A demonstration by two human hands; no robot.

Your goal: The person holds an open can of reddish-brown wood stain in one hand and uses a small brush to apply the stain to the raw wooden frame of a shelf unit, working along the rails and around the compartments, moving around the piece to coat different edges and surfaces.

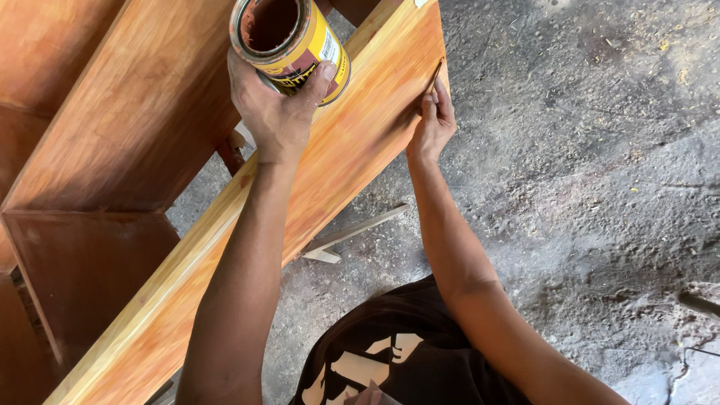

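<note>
We hold the open yellow can [289, 41] in our left hand [274, 109], fingers wrapped around it, above the stained board [225, 247]. Our right hand [433, 120] pinches a thin brush [436, 75] at the board's far edge, the brush pointing away from us along that edge.

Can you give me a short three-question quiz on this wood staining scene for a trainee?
1. True or false: the left hand holds an open can.
2. What does the right hand press against the plank: A a thin brush, B a hammer, C a saw?
3. What lies on the concrete floor under the plank?

Key: 1 true. 2 A. 3 A pale wooden strip.
</note>
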